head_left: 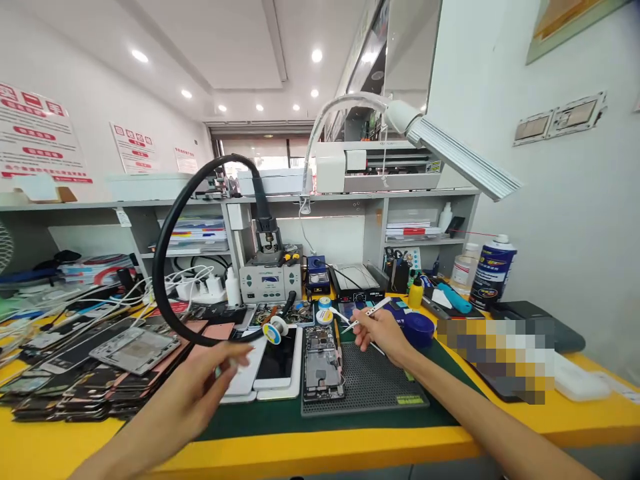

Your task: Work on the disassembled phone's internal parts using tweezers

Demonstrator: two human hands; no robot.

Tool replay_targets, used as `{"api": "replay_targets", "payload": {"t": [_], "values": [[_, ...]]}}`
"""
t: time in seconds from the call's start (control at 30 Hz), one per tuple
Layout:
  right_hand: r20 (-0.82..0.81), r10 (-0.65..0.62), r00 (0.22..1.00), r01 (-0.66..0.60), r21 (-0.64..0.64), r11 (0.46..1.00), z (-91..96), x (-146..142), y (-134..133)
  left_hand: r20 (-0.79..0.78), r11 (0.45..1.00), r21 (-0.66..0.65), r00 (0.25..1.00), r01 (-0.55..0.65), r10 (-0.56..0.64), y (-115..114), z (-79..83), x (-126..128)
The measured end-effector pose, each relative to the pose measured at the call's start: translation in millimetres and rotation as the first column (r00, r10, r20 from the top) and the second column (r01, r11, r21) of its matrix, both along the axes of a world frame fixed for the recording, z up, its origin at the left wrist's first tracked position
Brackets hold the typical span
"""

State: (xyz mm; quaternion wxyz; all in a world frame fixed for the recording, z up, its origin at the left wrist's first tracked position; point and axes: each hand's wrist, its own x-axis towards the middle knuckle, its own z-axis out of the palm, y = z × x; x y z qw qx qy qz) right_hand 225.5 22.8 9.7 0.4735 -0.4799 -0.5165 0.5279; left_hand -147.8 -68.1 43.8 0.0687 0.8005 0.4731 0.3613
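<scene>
My right hand (383, 333) is closed around a pair of white tweezers (379, 306), whose tips point left above the mat. Below and to the left lies an opened phone (323, 363) with its inner parts showing, on a dark perforated mat (380, 383). My left hand (205, 387) hovers over the left side of the bench, its fingers slightly blurred and apart, with nothing visible in them. Close to it are a small spool (275, 330) with a blue and yellow label and a white tablet (277, 363) with a dark screen. Small round tins (325, 315) stand behind the phone.
Stacks of phone parts (85, 390) cover the left. A black hose (163, 247) arches from the hot-air station (270, 283). A lamp (460, 153) hangs overhead. At right are a blue tape roll (419, 327), a spray can (493, 273) and a yellow bottle (415, 293).
</scene>
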Motion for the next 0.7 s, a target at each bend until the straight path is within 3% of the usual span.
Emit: {"api": "replay_targets", "payload": {"t": [0.13,0.27,0.43,0.57,0.7], "values": [[0.022,0.042,0.999,-0.042,0.035,0.998,-9.1,3.4,2.9,-0.043,0.992,0.023,0.992,0.122,-0.121,64.9,17.4,48.5],[0.025,0.110,0.994,-0.111,0.049,0.993,-18.9,5.7,1.4,-0.082,0.959,0.098,0.963,0.265,-0.257,90.0,15.8,70.3],[-0.010,0.152,0.988,-0.151,0.072,0.986,-19.9,-3.4,-17.4,-0.149,0.929,0.090,0.927,0.360,-0.345,101.8,6.2,52.3],[-0.031,0.083,0.996,-0.081,0.070,0.994,-15.6,-10.6,-30.2,-0.367,0.955,0.095,0.902,0.281,-0.228,110.8,-9.9,25.4],[-0.032,0.028,0.999,-0.025,0.074,0.997,-12.6,-10.2,-32.0,-0.374,0.987,-0.048,0.914,0.151,-0.158,119.4,-24.6,15.5]]}}
